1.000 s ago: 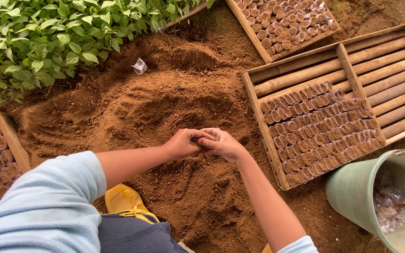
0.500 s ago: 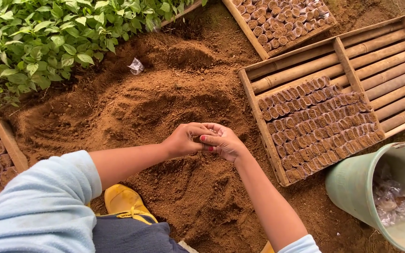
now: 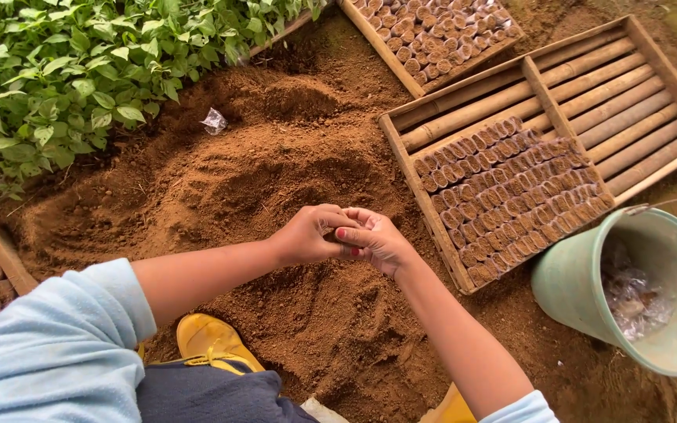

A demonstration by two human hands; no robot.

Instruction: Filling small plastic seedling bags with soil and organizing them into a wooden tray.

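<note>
hands: the left hand [image 3: 307, 233] and right hand [image 3: 378, 239], pressed together over the soil [image 3: 221, 188], now sit a little higher and further toward 1 o'clock in the view than a second ago.
fingers: the right fingers [image 3: 354, 233] show red nails more plainly now, laid across the left hand; what they pinch cannot be made out.
view: tilted slightly, so the bucket [image 3: 581, 290] at 4 o'clock shows more of its wall.

Loose brown soil [image 3: 221, 188] covers the ground in daylight. Green seedlings [image 3: 56, 70] at ten o'clock, wooden tray [image 3: 652, 63] at two, bucket [image 3: 566, 290] at four.
</note>
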